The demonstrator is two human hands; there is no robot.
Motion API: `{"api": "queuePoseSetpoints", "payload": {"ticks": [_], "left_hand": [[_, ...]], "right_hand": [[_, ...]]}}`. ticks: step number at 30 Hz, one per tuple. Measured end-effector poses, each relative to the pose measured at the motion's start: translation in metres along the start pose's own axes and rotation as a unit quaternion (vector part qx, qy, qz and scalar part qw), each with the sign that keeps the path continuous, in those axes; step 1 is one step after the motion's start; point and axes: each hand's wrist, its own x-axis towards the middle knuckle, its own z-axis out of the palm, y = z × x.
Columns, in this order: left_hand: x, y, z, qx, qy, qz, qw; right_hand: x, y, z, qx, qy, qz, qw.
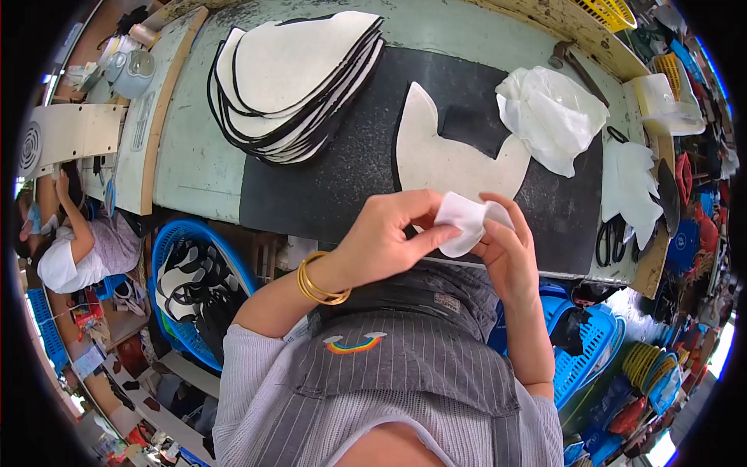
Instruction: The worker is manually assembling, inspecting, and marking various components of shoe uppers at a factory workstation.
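A small curved white piece (459, 220), like thin cloth or liner, is held up in front of me between both hands. My left hand (393, 233), gold bangles on its wrist, pinches its left side between thumb and fingers. The fingers of my right hand (510, 245) are closed on its right side. Just beyond, a white U-shaped panel (443, 159) with a dark edge lies on the black mat (334, 187), its lower edge partly hidden by my hands. At the back left rests a stack of white, black-edged panels (303, 66). A crumpled white plastic bag (552, 113) overlaps the panel's right arm.
A hammer (583, 71), white cut pieces (629, 187) and black-handled scissors (611, 240) lie at the bench's right. Blue baskets stand below: one (166, 311) at left with black and white pieces, another (587, 358) at right. A co-worker (85, 253) sits far left by a machine (70, 136).
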Motion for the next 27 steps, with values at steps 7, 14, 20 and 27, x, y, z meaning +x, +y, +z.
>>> {"api": "queuePoseSetpoints", "payload": {"ticks": [7, 14, 20, 27], "left_hand": [[-0.011, 0.013, 0.002, -0.006, 0.116, 0.074, 0.99], [-0.008, 0.009, 0.0, -0.189, 0.083, -0.006, 0.978], [0.002, 0.019, -0.011, -0.284, 0.056, -0.12, 0.95], [0.006, -0.034, -0.009, -0.076, 0.028, -0.198, 0.977]], "right_hand": [[0.001, 0.009, 0.01, 0.036, 0.053, -0.074, 0.995], [-0.011, -0.001, 0.017, 0.142, -0.107, 0.031, 0.983], [0.009, -0.012, 0.024, 0.184, -0.043, 0.018, 0.982], [0.007, 0.021, -0.013, -0.323, 0.091, -0.165, 0.927]]}}
